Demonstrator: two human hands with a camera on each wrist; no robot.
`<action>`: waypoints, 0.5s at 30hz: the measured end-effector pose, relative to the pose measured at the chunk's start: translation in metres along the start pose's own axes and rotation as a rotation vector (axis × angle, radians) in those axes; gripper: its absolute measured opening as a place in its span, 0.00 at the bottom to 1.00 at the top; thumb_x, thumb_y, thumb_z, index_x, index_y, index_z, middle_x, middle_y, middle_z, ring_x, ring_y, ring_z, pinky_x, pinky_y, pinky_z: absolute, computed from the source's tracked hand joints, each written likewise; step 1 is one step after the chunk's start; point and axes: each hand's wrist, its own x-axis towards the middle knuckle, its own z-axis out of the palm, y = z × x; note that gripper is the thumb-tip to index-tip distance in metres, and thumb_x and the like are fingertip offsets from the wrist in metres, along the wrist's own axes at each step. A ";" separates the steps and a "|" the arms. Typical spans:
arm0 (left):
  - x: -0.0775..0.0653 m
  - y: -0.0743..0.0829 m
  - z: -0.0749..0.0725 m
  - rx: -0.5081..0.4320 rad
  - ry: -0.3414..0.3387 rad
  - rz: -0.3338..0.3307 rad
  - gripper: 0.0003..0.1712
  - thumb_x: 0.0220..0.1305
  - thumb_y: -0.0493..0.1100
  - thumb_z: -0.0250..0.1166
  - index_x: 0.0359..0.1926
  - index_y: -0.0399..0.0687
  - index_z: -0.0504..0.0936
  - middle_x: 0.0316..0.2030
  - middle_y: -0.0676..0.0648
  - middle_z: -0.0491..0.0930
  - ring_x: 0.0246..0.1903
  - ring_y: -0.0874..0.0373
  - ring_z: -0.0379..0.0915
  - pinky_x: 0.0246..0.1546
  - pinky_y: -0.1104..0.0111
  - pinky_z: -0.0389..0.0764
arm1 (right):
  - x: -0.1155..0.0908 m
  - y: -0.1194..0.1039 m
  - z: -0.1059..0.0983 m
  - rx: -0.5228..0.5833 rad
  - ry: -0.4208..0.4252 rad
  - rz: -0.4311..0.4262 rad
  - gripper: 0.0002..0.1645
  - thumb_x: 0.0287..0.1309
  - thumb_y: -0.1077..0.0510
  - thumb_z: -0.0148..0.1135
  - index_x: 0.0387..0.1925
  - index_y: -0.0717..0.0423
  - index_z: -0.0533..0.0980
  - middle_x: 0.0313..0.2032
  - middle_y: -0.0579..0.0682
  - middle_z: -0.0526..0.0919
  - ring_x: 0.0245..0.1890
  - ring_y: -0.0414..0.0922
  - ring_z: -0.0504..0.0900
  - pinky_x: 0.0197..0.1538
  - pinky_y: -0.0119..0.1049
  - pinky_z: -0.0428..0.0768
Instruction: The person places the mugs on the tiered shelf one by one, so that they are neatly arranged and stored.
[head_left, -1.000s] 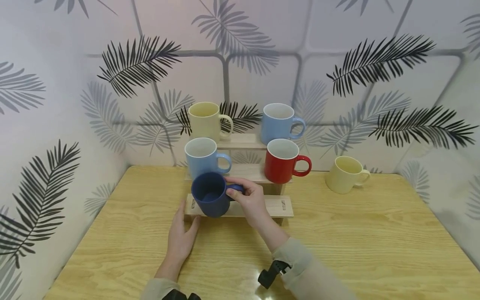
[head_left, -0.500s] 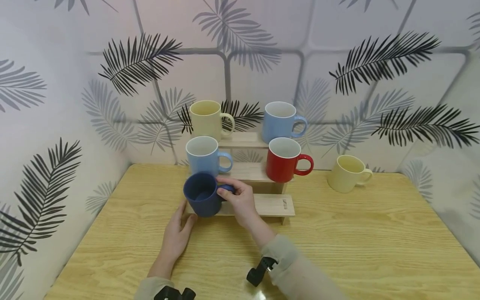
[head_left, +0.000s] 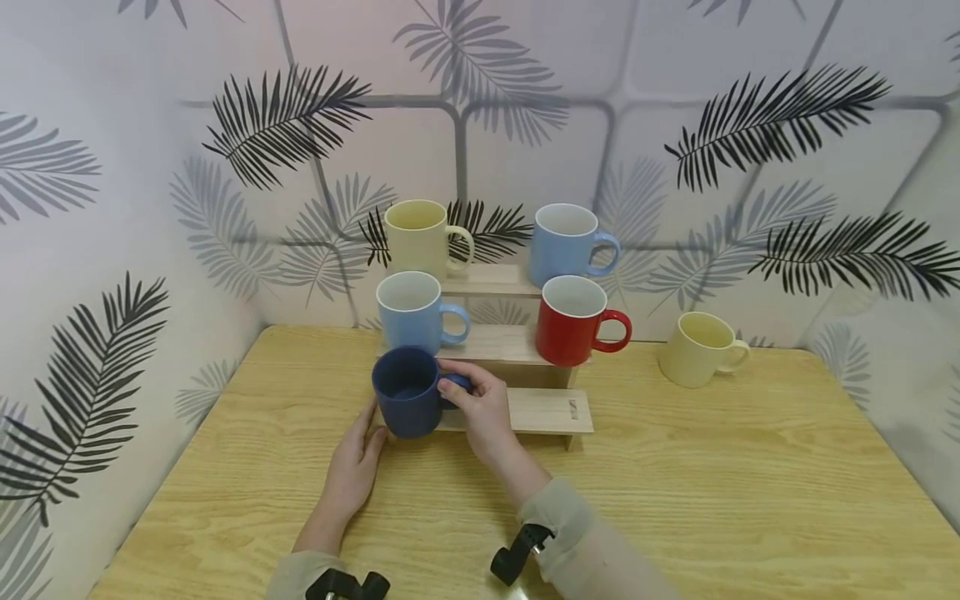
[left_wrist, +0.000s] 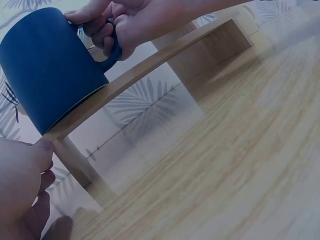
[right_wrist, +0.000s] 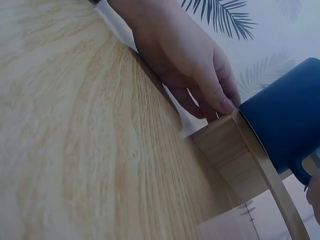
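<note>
My right hand [head_left: 483, 408] pinches the handle of a dark blue mug [head_left: 406, 404] between thumb and fingers. The mug is upright at the left end of the lowest step of a wooden stepped rack [head_left: 540, 410], its base [left_wrist: 80, 102] right at the board. At that same end, my left hand [head_left: 354, 467] grips the board's corner, thumb [right_wrist: 220, 97] at the front edge and fingers curled beyond it. On the middle step stand a light blue mug [head_left: 410, 321] and a red mug [head_left: 566, 329]. A cream mug [head_left: 416, 242] and another light blue mug [head_left: 562, 250] stand on top.
A pale yellow mug [head_left: 693, 354] stands alone on the wood-grain table [head_left: 712, 483], right of the rack near the back wall. Leaf-patterned walls [head_left: 525, 67] close off the back and sides. Each wrist carries a black camera mount [head_left: 517, 554].
The dark blue mug has shifted left along the lowest step with my right hand on its handle, and is now at the step's left end. My left hand stays at the rack's corner.
</note>
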 end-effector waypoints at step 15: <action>-0.001 0.002 0.001 -0.006 -0.008 -0.037 0.31 0.74 0.44 0.49 0.74 0.46 0.54 0.68 0.37 0.60 0.67 0.42 0.55 0.65 0.48 0.58 | -0.006 -0.012 -0.014 -0.205 -0.081 0.044 0.22 0.58 0.67 0.63 0.54 0.70 0.75 0.49 0.52 0.77 0.46 0.44 0.77 0.49 0.32 0.78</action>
